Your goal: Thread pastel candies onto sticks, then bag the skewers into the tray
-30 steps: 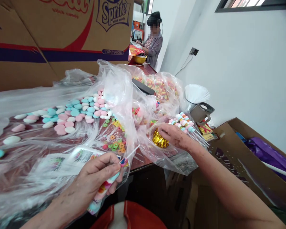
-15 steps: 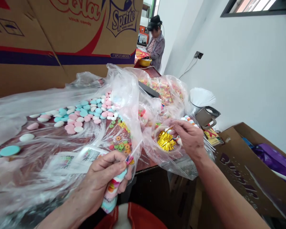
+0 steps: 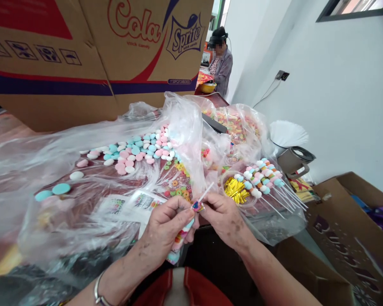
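My left hand [image 3: 170, 223] is closed around a candy skewer in a printed clear wrapper [image 3: 181, 238], its candies pink, white and blue. The white stick [image 3: 207, 191] pokes up out of the gathered wrapper neck. Against that neck, my right hand [image 3: 221, 216] pinches its fingertips together; the gold twist tie in them is mostly hidden. Beyond the right hand, a round clear tub [image 3: 225, 183] holds a bunch of gold twist ties [image 3: 236, 190]. Several unwrapped candy skewers [image 3: 264, 176] lie beside it, sticks pointing toward me.
Loose pink, white and blue candies [image 3: 135, 148] and small ring candies [image 3: 177, 187] lie on plastic sheeting. Flat printed wrappers [image 3: 113, 206] are nearby. A big carton [image 3: 92, 91] stands behind, a grey mug [image 3: 293, 160] and an open box [image 3: 341, 238] at right. Another person [image 3: 221, 63] works farther back.
My right hand has come from above the tub of gold ties, with a gold tie in its fingers, left to the wrapper neck. The view has shifted left, and the skewers now show fully.
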`<state>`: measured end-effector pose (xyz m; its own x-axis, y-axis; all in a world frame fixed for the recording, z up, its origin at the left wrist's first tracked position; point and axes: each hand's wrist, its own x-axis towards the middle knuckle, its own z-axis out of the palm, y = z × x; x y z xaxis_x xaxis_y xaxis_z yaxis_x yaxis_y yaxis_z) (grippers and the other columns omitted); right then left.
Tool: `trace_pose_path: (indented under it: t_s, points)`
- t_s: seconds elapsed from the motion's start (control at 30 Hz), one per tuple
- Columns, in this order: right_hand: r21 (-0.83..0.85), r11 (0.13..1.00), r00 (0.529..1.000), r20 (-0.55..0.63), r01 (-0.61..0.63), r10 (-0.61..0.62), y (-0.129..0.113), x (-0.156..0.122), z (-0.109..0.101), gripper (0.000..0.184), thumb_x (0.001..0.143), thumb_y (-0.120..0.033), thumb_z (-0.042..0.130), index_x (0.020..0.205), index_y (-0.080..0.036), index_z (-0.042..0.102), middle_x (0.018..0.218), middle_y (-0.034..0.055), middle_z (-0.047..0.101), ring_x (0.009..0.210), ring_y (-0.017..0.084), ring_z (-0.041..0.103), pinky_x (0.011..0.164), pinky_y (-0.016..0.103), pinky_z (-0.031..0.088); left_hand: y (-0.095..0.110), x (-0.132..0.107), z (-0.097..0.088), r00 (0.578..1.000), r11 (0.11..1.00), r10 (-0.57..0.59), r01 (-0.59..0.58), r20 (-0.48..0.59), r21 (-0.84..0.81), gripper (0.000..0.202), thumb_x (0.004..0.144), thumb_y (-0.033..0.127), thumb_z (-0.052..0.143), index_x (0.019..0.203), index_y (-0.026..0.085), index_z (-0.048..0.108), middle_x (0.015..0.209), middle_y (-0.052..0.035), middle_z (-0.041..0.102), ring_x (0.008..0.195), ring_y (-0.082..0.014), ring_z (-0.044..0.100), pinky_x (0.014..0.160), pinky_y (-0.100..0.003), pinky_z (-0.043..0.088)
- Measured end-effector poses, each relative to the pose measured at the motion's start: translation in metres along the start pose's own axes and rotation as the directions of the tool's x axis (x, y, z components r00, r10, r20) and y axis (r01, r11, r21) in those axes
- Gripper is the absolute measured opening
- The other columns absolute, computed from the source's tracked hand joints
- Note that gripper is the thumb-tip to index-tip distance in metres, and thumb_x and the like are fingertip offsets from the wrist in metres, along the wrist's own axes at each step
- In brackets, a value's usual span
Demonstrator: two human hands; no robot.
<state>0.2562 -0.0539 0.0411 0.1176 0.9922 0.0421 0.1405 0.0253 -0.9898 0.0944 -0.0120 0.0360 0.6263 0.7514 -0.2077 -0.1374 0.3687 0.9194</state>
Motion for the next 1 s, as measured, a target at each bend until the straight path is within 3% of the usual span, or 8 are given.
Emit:
trace_pose_path:
  t_s: [0.33,0.4,0.47,0.53,0.6,0.67,0.8,1.0]
  points:
    - [0.015,1.000,1.000,0.023,0.002,-0.002,0.005,-0.010,0.015,0.019,0.091,-0.023,0.053,0.074,-0.019,0.060,0.070,-0.0014,0.065,0.064,0.012,0.059,0.063,0.024,0.047,0.006,-0.001,0.009,0.985,0.997,-0.017,0.004,-0.171,-0.075,0.027,0.078,0.038,0.072,0.081,0.019,0.053,0.061,0.0007,0.067,0.039,-0.0080,0.052,0.029,-0.011,0.029]
    - [-0.130,0.986,0.994,-0.015,0.106,-0.109,0.007,-0.010,0.017,0.019,0.091,-0.019,0.053,0.074,-0.019,0.061,0.070,-0.0006,0.065,0.065,0.013,0.058,0.063,0.025,0.047,0.005,-0.001,0.007,0.980,0.999,-0.008,0.000,-0.201,-0.044,0.026,0.079,0.038,0.070,0.079,0.019,0.053,0.059,0.0012,0.065,0.037,-0.0074,0.049,0.029,-0.011,0.029]
    - [-0.434,0.846,0.928,-0.056,0.310,-0.368,0.009,-0.009,0.017,0.020,0.092,-0.015,0.052,0.076,-0.018,0.064,0.070,0.0017,0.064,0.068,0.015,0.057,0.066,0.028,0.046,0.006,0.001,0.004,0.976,1.000,-0.029,0.030,-0.214,0.003,0.026,0.081,0.040,0.067,0.077,0.019,0.052,0.054,0.0023,0.063,0.035,-0.0065,0.045,0.029,-0.011,0.026]
    - [-0.695,0.540,0.788,0.064,0.475,-0.612,0.011,-0.008,0.013,0.020,0.094,-0.013,0.049,0.087,-0.016,0.068,0.074,0.0055,0.066,0.075,0.019,0.057,0.072,0.033,0.045,0.011,0.005,-0.001,0.978,0.990,-0.097,0.113,-0.184,0.083,0.025,0.081,0.041,0.065,0.076,0.020,0.053,0.048,0.0044,0.058,0.033,-0.0070,0.043,0.028,-0.011,0.024]
    - [-0.762,0.262,0.668,0.283,0.592,-0.688,0.009,-0.006,0.004,0.022,0.097,-0.013,0.046,0.100,-0.013,0.069,0.087,0.0093,0.071,0.085,0.022,0.057,0.078,0.037,0.044,0.020,0.010,-0.007,0.975,0.952,-0.199,0.216,-0.099,0.214,0.022,0.078,0.039,0.066,0.077,0.020,0.056,0.048,0.0046,0.057,0.034,-0.0088,0.046,0.029,-0.013,0.027]
    - [-0.679,0.116,0.572,0.499,0.725,-0.651,0.003,-0.003,-0.006,0.024,0.098,-0.013,0.045,0.104,-0.014,0.068,0.110,0.0091,0.072,0.097,0.023,0.056,0.082,0.038,0.043,0.030,0.014,-0.014,0.947,0.877,-0.318,0.282,0.032,0.389,0.016,0.074,0.034,0.068,0.076,0.019,0.062,0.055,0.0018,0.063,0.038,-0.0109,0.052,0.031,-0.016,0.032]
    - [-0.472,0.146,0.481,0.740,0.870,-0.471,-0.014,0.002,-0.019,0.025,0.101,-0.015,0.042,0.109,-0.017,0.066,0.139,0.0010,0.059,0.111,0.021,0.052,0.082,0.036,0.043,0.042,0.020,-0.021,0.820,0.753,-0.500,0.253,0.278,0.608,0.012,0.068,0.020,0.063,0.057,0.018,0.068,0.052,-0.0005,0.065,0.040,-0.0124,0.055,0.037,-0.019,0.040]
    - [-0.389,0.251,0.460,0.797,0.887,-0.391,-0.021,-0.002,-0.017,0.024,0.101,-0.017,0.042,0.093,-0.019,0.064,0.091,0.0030,0.070,0.082,0.018,0.052,0.073,0.034,0.041,0.033,0.020,-0.021,0.682,0.774,-0.603,0.374,0.414,0.511,0.005,0.060,0.020,0.067,0.055,0.020,0.067,0.051,0.0034,0.064,0.038,-0.0107,0.053,0.039,-0.021,0.043]
